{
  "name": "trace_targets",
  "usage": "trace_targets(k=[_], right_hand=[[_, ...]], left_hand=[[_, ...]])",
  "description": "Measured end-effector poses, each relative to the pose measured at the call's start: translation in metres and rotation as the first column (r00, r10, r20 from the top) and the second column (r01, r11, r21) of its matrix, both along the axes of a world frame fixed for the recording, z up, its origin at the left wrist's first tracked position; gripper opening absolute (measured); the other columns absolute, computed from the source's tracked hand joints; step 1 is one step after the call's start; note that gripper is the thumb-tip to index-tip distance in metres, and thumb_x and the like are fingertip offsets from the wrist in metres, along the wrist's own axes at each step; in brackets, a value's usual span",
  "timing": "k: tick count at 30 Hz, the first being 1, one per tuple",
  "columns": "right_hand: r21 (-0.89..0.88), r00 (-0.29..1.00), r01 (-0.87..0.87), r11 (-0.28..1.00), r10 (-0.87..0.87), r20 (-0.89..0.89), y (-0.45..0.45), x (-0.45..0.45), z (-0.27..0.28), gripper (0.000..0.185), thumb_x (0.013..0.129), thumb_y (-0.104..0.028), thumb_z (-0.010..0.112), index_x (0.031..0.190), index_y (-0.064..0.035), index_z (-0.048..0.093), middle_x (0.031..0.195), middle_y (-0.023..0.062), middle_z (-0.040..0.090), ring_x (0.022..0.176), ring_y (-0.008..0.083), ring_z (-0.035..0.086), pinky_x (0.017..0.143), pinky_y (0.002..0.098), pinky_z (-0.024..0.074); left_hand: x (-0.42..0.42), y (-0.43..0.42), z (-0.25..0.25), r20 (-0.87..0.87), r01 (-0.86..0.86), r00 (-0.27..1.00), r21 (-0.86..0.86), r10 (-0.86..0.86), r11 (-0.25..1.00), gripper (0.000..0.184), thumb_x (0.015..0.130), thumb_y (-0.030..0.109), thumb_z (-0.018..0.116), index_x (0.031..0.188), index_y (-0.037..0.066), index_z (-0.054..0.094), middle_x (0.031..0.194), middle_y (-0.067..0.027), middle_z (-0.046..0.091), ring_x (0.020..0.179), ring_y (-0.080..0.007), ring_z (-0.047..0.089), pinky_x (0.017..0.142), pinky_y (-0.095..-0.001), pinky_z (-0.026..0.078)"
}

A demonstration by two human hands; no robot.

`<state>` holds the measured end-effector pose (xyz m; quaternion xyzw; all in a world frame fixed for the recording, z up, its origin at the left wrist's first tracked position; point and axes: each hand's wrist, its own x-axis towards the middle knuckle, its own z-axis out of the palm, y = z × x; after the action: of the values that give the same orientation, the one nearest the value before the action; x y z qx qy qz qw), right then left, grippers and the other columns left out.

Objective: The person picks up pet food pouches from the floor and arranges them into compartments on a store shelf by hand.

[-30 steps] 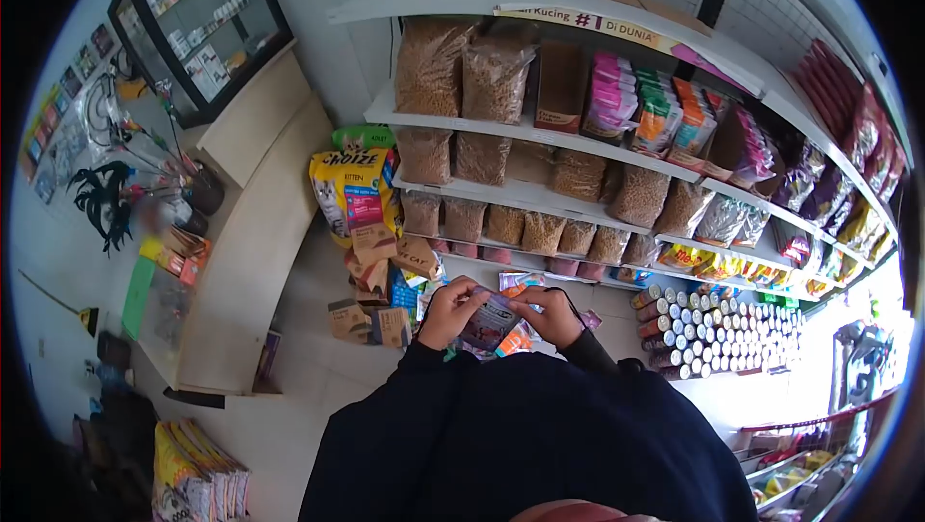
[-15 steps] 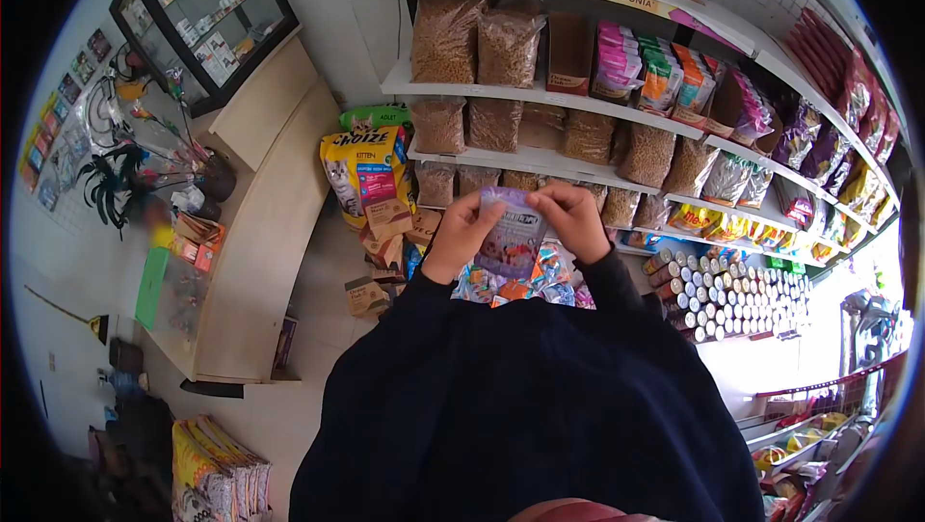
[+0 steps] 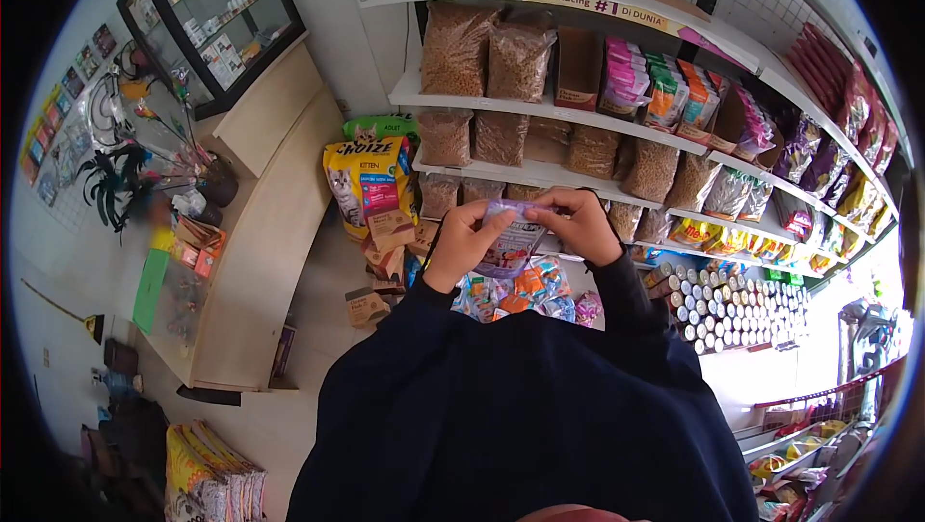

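Note:
A purple printed pouch [image 3: 507,250] is held up in front of my chest, its top edge between both hands. My left hand [image 3: 466,240] pinches the upper left part, thumb on the front. My right hand [image 3: 581,224] grips the upper right part, with thumb and fingertips pressed together close to the left thumb. Below and behind the pouch, a loose pile of colourful sachets [image 3: 530,286] lies on the floor.
Shelves [image 3: 568,171] of bagged kibble and pouches stand ahead. At the left are a curved wooden counter [image 3: 260,262], a yellow kitten food bag [image 3: 371,185] and cardboard boxes [image 3: 366,307]. Stacked cans [image 3: 732,310] stand at the right.
Both hands and the pouch rose from lower in view over the last second. Since the middle frame the fingers have moved closer together along the pouch's top, and the pouch has tilted.

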<state>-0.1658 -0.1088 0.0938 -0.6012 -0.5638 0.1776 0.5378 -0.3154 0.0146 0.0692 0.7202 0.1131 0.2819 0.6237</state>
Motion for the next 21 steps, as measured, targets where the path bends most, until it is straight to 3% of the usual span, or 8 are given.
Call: trace_targets(k=[2,4,10,12,15,18,20,21], right_hand=[[0.000,1.000,-0.001,1.000,0.001,0.018,-0.002,0.001,0.003,0.013,0.077,-0.012,0.064,0.080,0.0009,0.064,0.067,0.0056,0.059,0.053,0.0067,0.050,0.050,0.0213,0.0398],[0.051,0.988,-0.015,0.999,0.007,0.153,-0.003,0.003,0.003,0.014,0.076,-0.012,0.065,0.081,0.0007,0.064,0.066,0.0083,0.059,0.055,0.0105,0.052,0.051,0.0239,0.0408],[-0.049,0.993,0.018,0.999,-0.012,0.121,-0.007,0.016,0.017,0.014,0.074,-0.012,0.067,0.081,-0.0006,0.064,0.066,0.0103,0.059,0.057,0.0182,0.054,0.054,0.0282,0.0429],[0.059,0.910,0.032,0.998,-0.053,0.411,-0.008,0.029,0.018,0.015,0.072,-0.013,0.067,0.081,-0.0017,0.064,0.065,0.0104,0.060,0.056,0.0234,0.054,0.054,0.0304,0.0435],[0.066,0.846,0.050,0.997,-0.077,0.528,-0.011,0.048,0.022,0.015,0.071,-0.013,0.065,0.081,-0.0025,0.064,0.064,0.0113,0.059,0.056,0.0263,0.056,0.054,0.0329,0.0442],[-0.084,0.896,0.113,0.990,-0.065,0.439,-0.016,0.069,0.023,0.013,0.071,-0.011,0.064,0.081,-0.0027,0.064,0.063,0.0123,0.059,0.059,0.0265,0.058,0.055,0.0332,0.0446],[-0.101,0.901,0.127,0.987,-0.072,0.429,-0.019,0.088,0.025,0.012,0.071,-0.010,0.062,0.081,-0.0029,0.064,0.064,0.0136,0.059,0.060,0.0277,0.058,0.056,0.0340,0.0448],[-0.142,0.924,0.131,0.981,-0.069,0.376,-0.021,0.099,0.026,0.011,0.072,-0.010,0.062,0.080,-0.0027,0.063,0.065,0.0138,0.059,0.060,0.0283,0.058,0.055,0.0337,0.0448]], left_hand=[[0.008,0.001,-0.008,0.126,0.030,0.991,0.025,-0.033,0.999,0.022,0.082,0.019,0.061,0.083,-0.003,0.062,0.068,-0.0011,0.058,0.064,-0.0044,0.051,0.056,-0.0215,0.041],[0.011,0.004,-0.011,0.086,0.044,0.995,0.034,-0.047,0.998,0.022,0.082,0.018,0.061,0.082,-0.004,0.061,0.069,-0.0020,0.058,0.064,-0.0060,0.051,0.057,-0.0225,0.041],[0.028,0.003,0.004,0.069,-0.026,0.998,0.301,0.005,0.953,0.025,0.080,0.019,0.063,0.076,-0.005,0.059,0.065,-0.0064,0.053,0.058,-0.0112,0.049,0.053,-0.0260,0.038],[0.039,0.002,0.004,0.068,-0.040,0.998,0.348,0.017,0.937,0.024,0.078,0.019,0.064,0.075,-0.005,0.059,0.064,-0.0077,0.052,0.056,-0.0137,0.048,0.052,-0.0272,0.037],[0.060,-0.002,-0.001,0.036,-0.049,0.999,0.406,0.038,0.913,0.022,0.077,0.017,0.065,0.075,-0.005,0.060,0.065,-0.0081,0.052,0.056,-0.0147,0.049,0.052,-0.0266,0.037],[0.090,-0.008,0.000,0.039,-0.053,0.998,0.400,0.041,0.915,0.020,0.076,0.014,0.065,0.075,-0.005,0.060,0.066,-0.0071,0.053,0.058,-0.0129,0.049,0.053,-0.0247,0.036],[0.114,-0.012,-0.005,0.086,-0.060,0.996,0.357,0.031,0.932,0.023,0.076,0.019,0.065,0.073,-0.003,0.060,0.063,-0.0104,0.051,0.054,-0.0214,0.050,0.051,-0.0298,0.037],[0.125,-0.013,-0.005,0.064,-0.046,0.998,0.392,0.022,0.919,0.020,0.076,0.017,0.066,0.075,-0.002,0.060,0.066,-0.0090,0.052,0.055,-0.0187,0.050,0.050,-0.0282,0.037]])
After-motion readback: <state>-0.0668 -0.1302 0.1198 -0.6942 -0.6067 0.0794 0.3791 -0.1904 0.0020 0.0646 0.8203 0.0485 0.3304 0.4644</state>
